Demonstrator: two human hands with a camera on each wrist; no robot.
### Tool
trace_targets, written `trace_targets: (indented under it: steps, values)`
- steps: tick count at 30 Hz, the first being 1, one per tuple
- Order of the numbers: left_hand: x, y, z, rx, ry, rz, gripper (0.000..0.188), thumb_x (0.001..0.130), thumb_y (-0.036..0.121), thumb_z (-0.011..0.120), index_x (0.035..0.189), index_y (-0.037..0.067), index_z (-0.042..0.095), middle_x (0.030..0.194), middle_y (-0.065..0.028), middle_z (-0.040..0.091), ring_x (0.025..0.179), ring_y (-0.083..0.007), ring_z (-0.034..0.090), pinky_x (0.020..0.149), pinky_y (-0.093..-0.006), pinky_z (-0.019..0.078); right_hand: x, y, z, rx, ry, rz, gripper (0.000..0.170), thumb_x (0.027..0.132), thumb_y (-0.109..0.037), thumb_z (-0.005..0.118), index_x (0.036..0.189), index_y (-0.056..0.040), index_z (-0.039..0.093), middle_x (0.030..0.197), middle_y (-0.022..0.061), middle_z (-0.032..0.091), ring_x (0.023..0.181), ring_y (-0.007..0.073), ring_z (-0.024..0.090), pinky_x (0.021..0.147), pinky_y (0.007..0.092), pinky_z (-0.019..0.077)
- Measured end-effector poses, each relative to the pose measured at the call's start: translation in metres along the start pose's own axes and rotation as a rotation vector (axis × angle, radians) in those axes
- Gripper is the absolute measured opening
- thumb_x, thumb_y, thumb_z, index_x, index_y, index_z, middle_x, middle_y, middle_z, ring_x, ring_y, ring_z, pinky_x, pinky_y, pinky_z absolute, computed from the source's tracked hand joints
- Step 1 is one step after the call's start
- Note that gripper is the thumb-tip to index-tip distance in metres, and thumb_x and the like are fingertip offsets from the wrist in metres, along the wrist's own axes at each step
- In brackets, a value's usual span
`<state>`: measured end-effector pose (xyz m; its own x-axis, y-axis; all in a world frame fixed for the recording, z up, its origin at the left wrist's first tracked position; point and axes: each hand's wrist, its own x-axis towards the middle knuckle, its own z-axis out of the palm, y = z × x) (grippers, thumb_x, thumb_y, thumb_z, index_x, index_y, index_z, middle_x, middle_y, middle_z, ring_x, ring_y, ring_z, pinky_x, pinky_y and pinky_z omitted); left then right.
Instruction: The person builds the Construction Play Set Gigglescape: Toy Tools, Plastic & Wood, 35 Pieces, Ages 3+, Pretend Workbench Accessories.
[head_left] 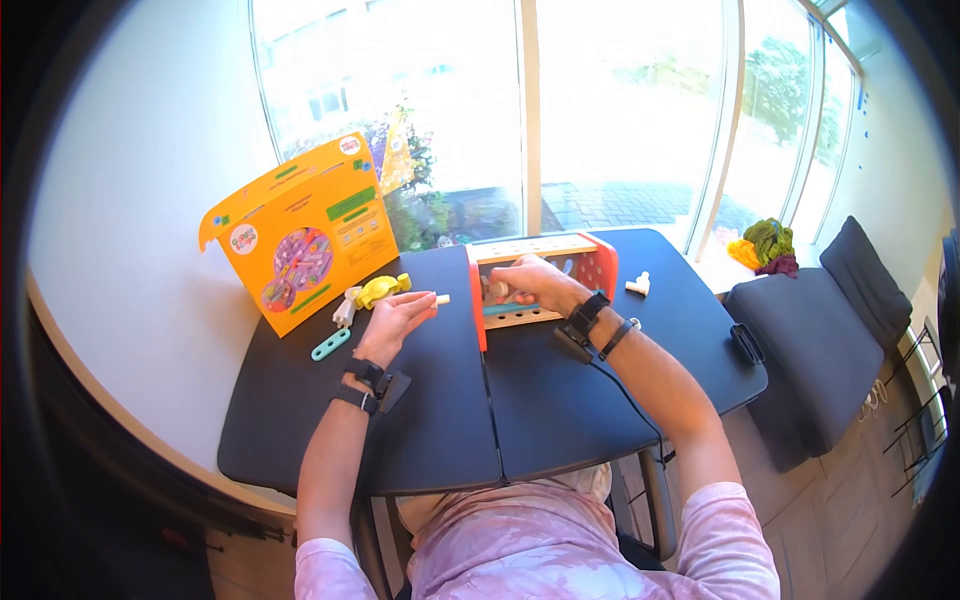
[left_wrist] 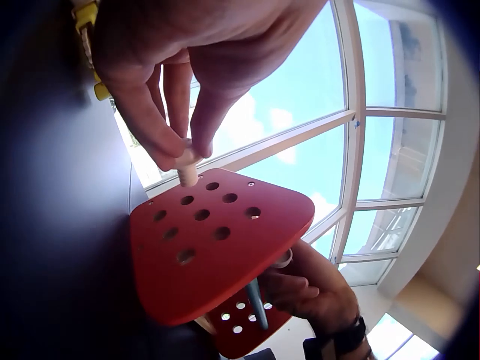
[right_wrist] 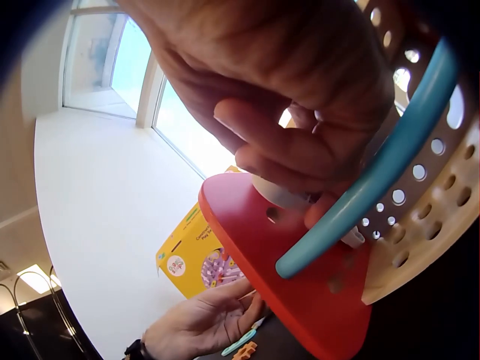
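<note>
My left hand (head_left: 393, 325) (left_wrist: 210, 52) pinches a pale wooden screw (head_left: 443, 300) (left_wrist: 187, 172) between thumb and fingers, its threaded end beside the outer face of the red perforated panel (left_wrist: 225, 247) (right_wrist: 255, 232). Whether the tip touches the panel, I cannot tell. My right hand (head_left: 545, 283) (right_wrist: 292, 90) reaches inside the box-like frame, its fingers curled round a pale round piece (head_left: 497, 289) (right_wrist: 277, 193) near that panel's inner face. The piece is partly hidden by the fingers. A blue bar (left_wrist: 257, 304) (right_wrist: 390, 161) runs through the frame beside the right hand.
A yellow box (head_left: 310, 230) stands at the table's left. Yellow pieces (head_left: 382, 290), a white piece (head_left: 346, 308) and a teal strip (head_left: 330, 344) lie near the left hand. Right of the frame lie a pale piece (head_left: 638, 284) and a black case (head_left: 746, 344). A cable crosses the table's right half.
</note>
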<state>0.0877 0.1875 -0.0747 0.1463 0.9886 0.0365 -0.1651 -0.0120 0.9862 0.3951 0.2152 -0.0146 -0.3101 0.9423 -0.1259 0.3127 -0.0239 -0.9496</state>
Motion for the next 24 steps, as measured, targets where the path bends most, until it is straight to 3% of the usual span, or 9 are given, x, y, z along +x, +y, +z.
trace_targets:
  steps: [5, 12, 16, 24]
  values:
    - [0.022, -0.027, 0.005, -0.063, 0.005, -0.020, 0.042, 0.101, 0.015, 0.085, 0.130, -0.014, 0.073, 0.124, -0.0208, 0.078, 0.110, -0.0247, 0.079, 0.101, -0.0311, 0.0649, -0.003, -0.004, 0.000, -0.043, 0.001, 0.003, 0.030, 0.101, -0.029, 0.073, 0.092, -0.0007, 0.076, 0.073, 0.0058, 0.074, 0.048, 0.0064, 0.051, 0.043, 0.0249, 0.0394]
    - [0.051, -0.052, 0.023, -0.022, 0.068, -0.039, 0.036, 0.101, 0.010, 0.083, 0.125, -0.015, 0.074, 0.117, -0.0226, 0.080, 0.104, -0.0272, 0.081, 0.095, -0.0312, 0.0676, 0.006, 0.006, 0.000, -0.107, 0.041, 0.034, 0.039, 0.102, -0.033, 0.073, 0.075, -0.0051, 0.069, 0.057, -0.0027, 0.054, 0.048, 0.0079, 0.047, 0.045, 0.0298, 0.0323]
    - [0.056, -0.050, 0.035, 0.009, 0.094, -0.070, 0.031, 0.103, 0.008, 0.080, 0.123, -0.015, 0.074, 0.117, -0.0197, 0.079, 0.104, -0.0238, 0.080, 0.096, -0.0298, 0.0682, 0.003, 0.005, 0.000, -0.141, 0.042, 0.012, 0.041, 0.100, -0.037, 0.073, 0.073, -0.0068, 0.067, 0.057, -0.0023, 0.054, 0.048, 0.0086, 0.046, 0.045, 0.0300, 0.0336]
    - [0.054, -0.042, 0.049, 0.039, 0.084, -0.035, 0.032, 0.104, 0.010, 0.078, 0.124, -0.015, 0.074, 0.116, -0.0220, 0.080, 0.102, -0.0263, 0.082, 0.094, -0.0318, 0.0676, 0.002, 0.004, 0.002, -0.208, 0.054, 0.015, 0.038, 0.099, -0.036, 0.071, 0.077, -0.0049, 0.069, 0.058, -0.0048, 0.050, 0.048, 0.0075, 0.044, 0.046, 0.0290, 0.0320]
